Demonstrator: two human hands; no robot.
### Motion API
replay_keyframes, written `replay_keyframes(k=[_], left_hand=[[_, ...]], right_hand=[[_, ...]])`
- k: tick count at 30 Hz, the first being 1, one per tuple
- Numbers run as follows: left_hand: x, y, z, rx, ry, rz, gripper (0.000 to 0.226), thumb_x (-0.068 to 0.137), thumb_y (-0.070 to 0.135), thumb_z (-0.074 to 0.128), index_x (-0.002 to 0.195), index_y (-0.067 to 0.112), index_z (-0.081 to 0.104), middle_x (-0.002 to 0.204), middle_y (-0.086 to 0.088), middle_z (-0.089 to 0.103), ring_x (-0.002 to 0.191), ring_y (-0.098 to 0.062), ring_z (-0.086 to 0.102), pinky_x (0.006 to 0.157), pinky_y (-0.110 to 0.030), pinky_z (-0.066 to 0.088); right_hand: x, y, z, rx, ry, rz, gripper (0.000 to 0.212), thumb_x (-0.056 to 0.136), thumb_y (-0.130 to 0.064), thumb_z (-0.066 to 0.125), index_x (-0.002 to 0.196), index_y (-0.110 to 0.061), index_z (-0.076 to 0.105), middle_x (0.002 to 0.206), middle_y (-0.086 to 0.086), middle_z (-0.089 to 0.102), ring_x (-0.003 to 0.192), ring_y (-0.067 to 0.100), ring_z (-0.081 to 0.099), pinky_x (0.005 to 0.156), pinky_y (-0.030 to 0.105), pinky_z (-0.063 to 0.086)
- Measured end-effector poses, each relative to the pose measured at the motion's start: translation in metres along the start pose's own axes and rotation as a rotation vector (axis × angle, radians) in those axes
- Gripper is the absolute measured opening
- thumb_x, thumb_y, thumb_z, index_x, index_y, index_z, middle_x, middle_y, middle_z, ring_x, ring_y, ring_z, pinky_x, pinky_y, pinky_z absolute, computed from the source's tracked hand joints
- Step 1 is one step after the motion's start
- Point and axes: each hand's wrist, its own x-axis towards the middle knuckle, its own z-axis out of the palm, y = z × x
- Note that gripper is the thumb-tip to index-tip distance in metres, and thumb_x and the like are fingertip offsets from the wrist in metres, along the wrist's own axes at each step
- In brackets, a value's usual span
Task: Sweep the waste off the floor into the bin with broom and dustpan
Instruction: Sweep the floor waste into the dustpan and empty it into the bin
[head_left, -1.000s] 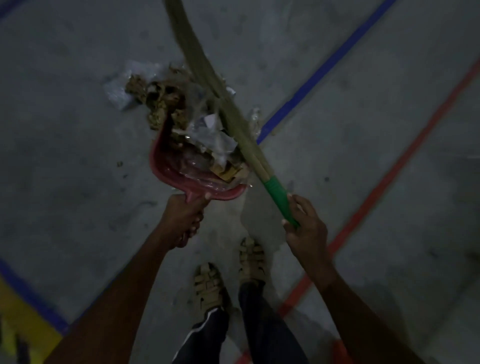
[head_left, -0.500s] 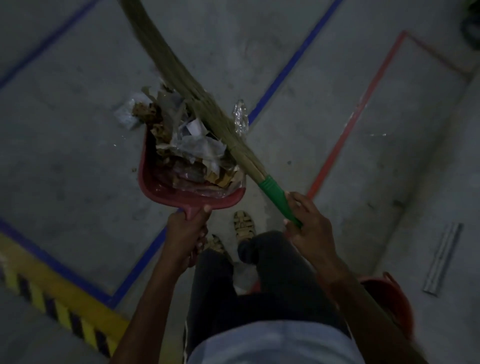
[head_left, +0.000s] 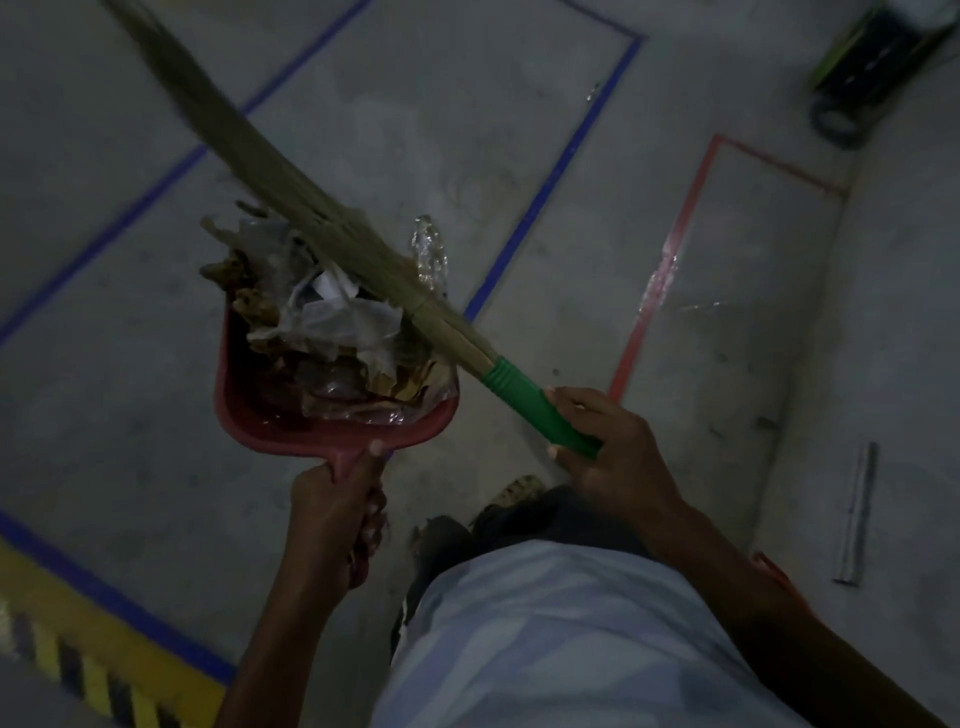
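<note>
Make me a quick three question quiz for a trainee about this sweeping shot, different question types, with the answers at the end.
1. True or false: the red dustpan is empty.
2. Multiple choice: what does the right hand hold? A) the broom's green grip B) the dustpan handle C) a plastic bag
3. Fill in: the broom bristles lie across the ____ piled in the dustpan.

Key:
1. False; it is heaped with waste.
2. A; the left hand grips the dustpan handle.
3. waste
</note>
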Motion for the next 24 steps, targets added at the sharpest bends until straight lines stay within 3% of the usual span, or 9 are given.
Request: replay_keyframes(k=[8, 12, 15, 17, 21, 24], left_hand=[[-0.009, 0.052, 0.066, 0.036, -0.113, 0.086, 0.031, 0.097, 0.033, 0.063, 0.086, 0.006, 0.052, 0.053, -0.008, 0.036, 0.032, -0.012, 0.029, 0.036, -0.018, 0.026], [0.0, 0.072, 0.116, 0.125, -0.268, 0.094, 0.031, 0.098, 0.037, 0.062, 0.095, 0.007, 0.052, 0.051, -0.004, 0.036, 0.033, -0.01, 0.028, 0.038, -0.016, 0.023], [0.005, 0.086, 0.159, 0.277, -0.434, 0.12, 0.037, 0.097, 0.041, 0.06, 0.087, 0.006, 0.054, 0.049, -0.001, 0.038, 0.034, -0.01, 0.03, 0.037, -0.017, 0.025], [0.008, 0.097, 0.184, 0.367, -0.498, 0.137, 0.041, 0.098, 0.041, 0.06, 0.076, 0.007, 0.05, 0.046, -0.001, 0.038, 0.033, -0.01, 0.03, 0.035, -0.016, 0.025], [0.014, 0.115, 0.248, 0.556, -0.699, 0.184, 0.047, 0.097, 0.043, 0.061, 0.068, 0.009, 0.046, 0.047, -0.003, 0.038, 0.034, -0.011, 0.03, 0.036, -0.017, 0.025], [0.023, 0.122, 0.298, 0.647, -0.858, 0.17, 0.05, 0.092, 0.048, 0.066, 0.062, 0.013, 0.046, 0.049, -0.004, 0.038, 0.039, -0.014, 0.031, 0.044, -0.021, 0.025]], right_hand=[[0.008, 0.016, -0.063, -0.037, 0.11, 0.015, 0.063, 0.075, -0.012, 0.079, 0.135, -0.017, 0.06, 0.135, -0.007, 0.06, 0.121, 0.017, 0.061, 0.1, 0.035, 0.052], [-0.011, 0.037, -0.094, -0.082, 0.271, 0.078, 0.063, 0.073, -0.017, 0.076, 0.134, -0.016, 0.06, 0.132, -0.018, 0.054, 0.116, 0.008, 0.06, 0.099, 0.015, 0.046], [-0.036, 0.051, -0.109, -0.061, 0.405, 0.242, 0.061, 0.074, -0.021, 0.074, 0.133, -0.015, 0.062, 0.133, -0.011, 0.06, 0.114, 0.012, 0.063, 0.095, 0.027, 0.053], [-0.051, 0.057, -0.114, -0.049, 0.494, 0.317, 0.061, 0.074, -0.019, 0.074, 0.134, -0.015, 0.062, 0.132, -0.016, 0.059, 0.114, 0.012, 0.063, 0.095, 0.023, 0.051], [-0.076, 0.067, -0.126, -0.074, 0.693, 0.471, 0.06, 0.076, -0.004, 0.079, 0.133, -0.013, 0.062, 0.125, -0.05, 0.045, 0.113, -0.012, 0.054, 0.095, 0.004, 0.039], [-0.088, 0.07, -0.13, -0.047, 0.862, 0.591, 0.061, 0.073, 0.003, 0.081, 0.131, -0.008, 0.062, 0.122, -0.046, 0.049, 0.113, -0.02, 0.05, 0.094, 0.004, 0.04]])
